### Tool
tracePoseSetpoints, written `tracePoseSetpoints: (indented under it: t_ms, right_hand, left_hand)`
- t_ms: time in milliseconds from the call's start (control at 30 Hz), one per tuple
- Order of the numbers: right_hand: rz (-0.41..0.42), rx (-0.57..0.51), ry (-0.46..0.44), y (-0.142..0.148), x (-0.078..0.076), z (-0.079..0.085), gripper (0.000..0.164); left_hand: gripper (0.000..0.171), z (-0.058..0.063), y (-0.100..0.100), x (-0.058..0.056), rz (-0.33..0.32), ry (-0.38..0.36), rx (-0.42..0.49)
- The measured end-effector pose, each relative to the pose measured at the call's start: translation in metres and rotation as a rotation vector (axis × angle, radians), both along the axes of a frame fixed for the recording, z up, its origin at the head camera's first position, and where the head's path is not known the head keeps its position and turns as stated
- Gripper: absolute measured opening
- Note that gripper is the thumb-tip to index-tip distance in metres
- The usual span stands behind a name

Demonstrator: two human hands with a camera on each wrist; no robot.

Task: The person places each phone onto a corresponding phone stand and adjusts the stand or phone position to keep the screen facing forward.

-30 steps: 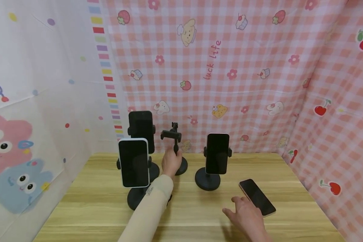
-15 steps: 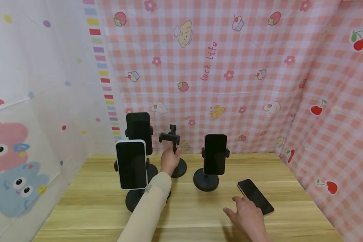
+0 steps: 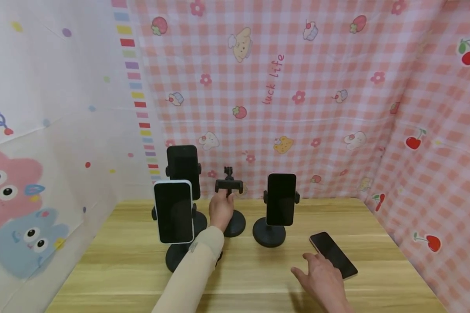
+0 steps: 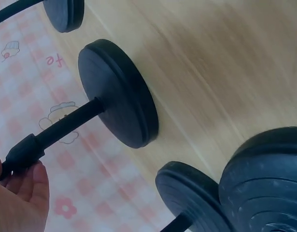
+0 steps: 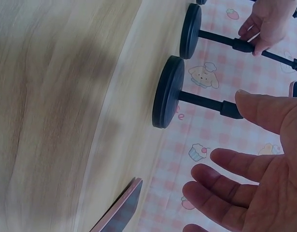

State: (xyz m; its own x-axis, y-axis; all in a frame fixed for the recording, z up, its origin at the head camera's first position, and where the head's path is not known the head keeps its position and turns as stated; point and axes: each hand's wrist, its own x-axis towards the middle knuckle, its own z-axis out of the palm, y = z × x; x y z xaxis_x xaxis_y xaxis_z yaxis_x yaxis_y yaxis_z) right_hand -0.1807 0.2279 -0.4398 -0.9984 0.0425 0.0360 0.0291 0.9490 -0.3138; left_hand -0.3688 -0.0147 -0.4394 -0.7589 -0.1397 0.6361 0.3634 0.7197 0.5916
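Observation:
My left hand [image 3: 221, 212] grips the stem of a black phone stand [image 3: 235, 224] whose clamp at the top holds no phone. In the left wrist view, the fingers [image 4: 40, 181] wrap the thick collar of the stem, and the round base [image 4: 117, 94] is at the far end. My right hand [image 3: 323, 278] is held over the table with fingers spread and nothing in them. A dark-screened phone [image 3: 334, 254] with a pinkish edge lies face up beside it; the right wrist view shows this phone's end [image 5: 125, 208] below the relaxed fingers.
Two stands on the left hold a white-edged phone [image 3: 174, 211] in front and a black phone [image 3: 183, 169] behind. To the right of my left hand, another stand [image 3: 269, 234] carries a phone [image 3: 281, 199]. A checked pink cloth [image 3: 317, 117] hangs behind the wooden table [image 3: 258, 287].
My left hand has brought the stand slightly nearer and turned it, so its clamp now faces forward and sits lower. The right hand has stayed almost still.

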Motion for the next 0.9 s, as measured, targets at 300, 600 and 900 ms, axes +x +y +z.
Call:
tracePoseSetpoints:
  t_ms: [300, 600, 900]
  right_hand:
    - [0.017, -0.008, 0.054, -0.005, 0.002, -0.001, 0.055]
    - [0.016, -0.004, 0.028, -0.008, 0.002, 0.001, 0.056]
    - [0.022, -0.001, 0.013, -0.010, 0.000, 0.003, 0.057]
  left_hand:
    - [0.014, -0.002, 0.000, 0.016, -0.013, -0.060, -0.022]
    - [0.016, 0.003, 0.000, 0.036, -0.062, -0.086, -0.052]
    - [0.016, 0.002, -0.001, 0.051, -0.083, -0.100, -0.081]
